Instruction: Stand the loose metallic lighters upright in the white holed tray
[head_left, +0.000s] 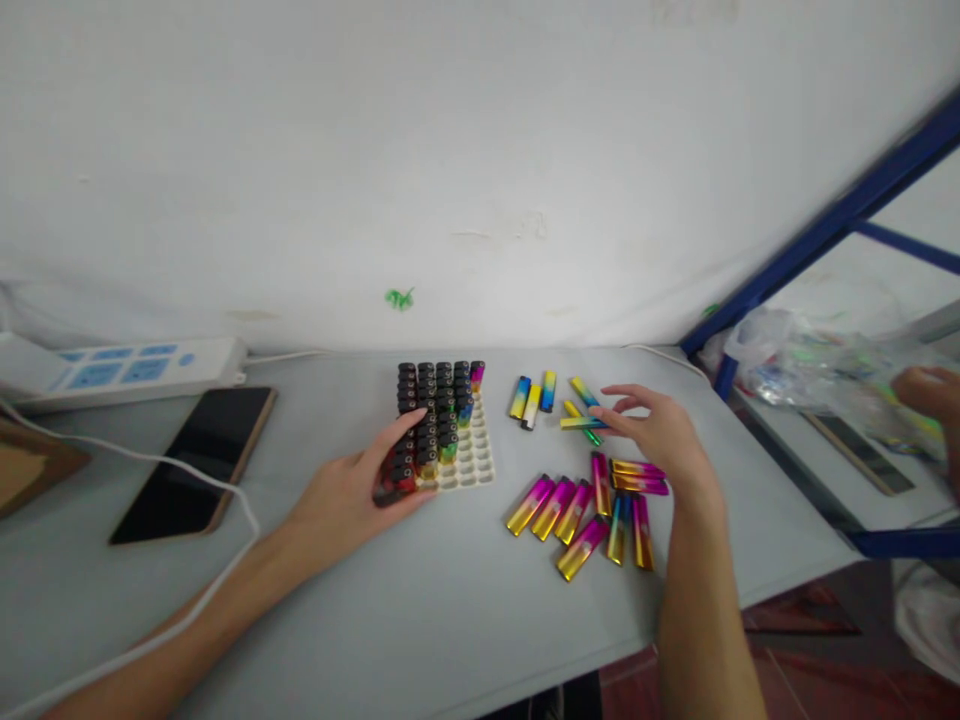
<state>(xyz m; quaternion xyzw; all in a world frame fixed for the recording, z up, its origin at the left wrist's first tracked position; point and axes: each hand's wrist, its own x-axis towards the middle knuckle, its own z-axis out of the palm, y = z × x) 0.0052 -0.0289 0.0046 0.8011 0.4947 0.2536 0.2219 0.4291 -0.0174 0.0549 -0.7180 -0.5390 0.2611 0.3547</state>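
A white tray with round holes [474,460] stands on the grey table, and rows of upright lighters [435,410] with black tops fill its left and back parts. Around the tray's left front corner, my left hand [367,475] is wrapped, thumb over the lighters and fingers along the front edge. To the right, my right hand [645,425] has its fingertips at the end of a yellow and blue lighter [577,424] lying on other lighters. Just behind it lie more yellow and blue lighters [548,391]. Several purple and gold lighters [581,548] are spread in front.
On the left are a black phone [195,465], a white power strip [142,368] and a white cable [247,515]. A blue metal frame [817,220] and plastic bags [780,350] are at the right, where another person's hand [930,395] shows.
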